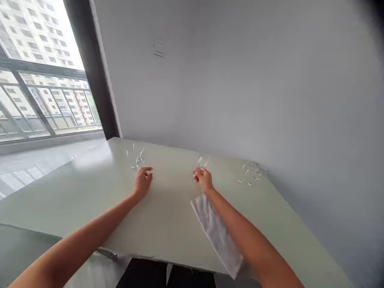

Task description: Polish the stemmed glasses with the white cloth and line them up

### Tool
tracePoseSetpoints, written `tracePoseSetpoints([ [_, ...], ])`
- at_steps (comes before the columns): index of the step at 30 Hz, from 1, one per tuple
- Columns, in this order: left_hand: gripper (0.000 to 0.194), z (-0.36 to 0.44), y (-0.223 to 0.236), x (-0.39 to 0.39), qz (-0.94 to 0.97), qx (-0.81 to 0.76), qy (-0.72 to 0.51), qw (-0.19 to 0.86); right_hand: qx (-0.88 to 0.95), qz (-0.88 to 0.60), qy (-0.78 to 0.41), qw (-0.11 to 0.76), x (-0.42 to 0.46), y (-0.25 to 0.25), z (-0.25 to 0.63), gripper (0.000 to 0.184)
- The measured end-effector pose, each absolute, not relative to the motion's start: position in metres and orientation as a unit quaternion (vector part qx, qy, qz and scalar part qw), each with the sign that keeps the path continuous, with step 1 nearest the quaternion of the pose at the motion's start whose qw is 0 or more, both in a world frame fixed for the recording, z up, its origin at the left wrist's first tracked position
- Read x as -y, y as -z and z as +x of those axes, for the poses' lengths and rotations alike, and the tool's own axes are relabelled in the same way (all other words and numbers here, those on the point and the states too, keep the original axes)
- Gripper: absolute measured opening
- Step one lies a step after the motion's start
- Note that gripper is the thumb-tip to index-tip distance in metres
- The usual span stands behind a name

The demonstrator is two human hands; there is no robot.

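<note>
My left hand (pixel 143 181) rests on the pale table (pixel 168 216), fingers loosely curled, just right of a pair of clear stemmed glasses (pixel 137 157). It holds nothing that I can see. My right hand (pixel 203 179) reaches to a clear glass (pixel 203 162) at the table's middle, with the fingers pinched at its base. A white folded cloth (pixel 217 234) lies on the table under my right forearm.
More clear glasses (pixel 251 172) stand at the back right of the table near the grey wall (pixel 240 80). A large window (pixel 39 80) is at the left. The table's front edge is close to me, with dark floor below.
</note>
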State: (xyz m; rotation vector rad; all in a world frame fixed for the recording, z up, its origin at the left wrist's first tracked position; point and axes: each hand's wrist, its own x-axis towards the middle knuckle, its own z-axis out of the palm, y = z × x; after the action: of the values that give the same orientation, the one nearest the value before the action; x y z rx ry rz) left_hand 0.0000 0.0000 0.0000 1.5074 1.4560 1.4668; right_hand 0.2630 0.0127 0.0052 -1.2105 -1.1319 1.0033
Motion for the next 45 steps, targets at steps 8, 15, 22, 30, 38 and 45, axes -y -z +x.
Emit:
tracePoseSetpoints([
  [8,0.038,0.071,-0.008,0.033,0.594,-0.514,-0.469,0.404,0.634,-0.422,-0.483,0.432,0.035,-0.015,0.182,0.054],
  [15,0.044,-0.003,-0.004,0.019,0.525,-0.578,-0.488,0.39,0.775,-0.458,-0.322,0.293,0.072,-0.017,0.245,0.036],
  [22,0.054,-0.083,0.007,-0.01,0.475,-0.635,-0.495,0.356,0.809,-0.518,-0.199,0.193,0.119,0.003,0.344,0.031],
  [30,0.06,-0.109,0.014,-0.037,0.465,-0.658,-0.491,0.332,0.814,-0.552,-0.14,0.112,0.169,0.022,0.38,0.04],
  [38,0.058,-0.108,0.021,-0.047,0.471,-0.667,-0.478,0.324,0.873,-0.469,-0.126,0.032,0.161,0.034,0.349,0.051],
  [45,0.063,-0.1,0.021,-0.032,0.419,-0.719,-0.502,0.234,0.899,-0.415,-0.135,0.034,0.105,0.034,0.298,0.052],
])
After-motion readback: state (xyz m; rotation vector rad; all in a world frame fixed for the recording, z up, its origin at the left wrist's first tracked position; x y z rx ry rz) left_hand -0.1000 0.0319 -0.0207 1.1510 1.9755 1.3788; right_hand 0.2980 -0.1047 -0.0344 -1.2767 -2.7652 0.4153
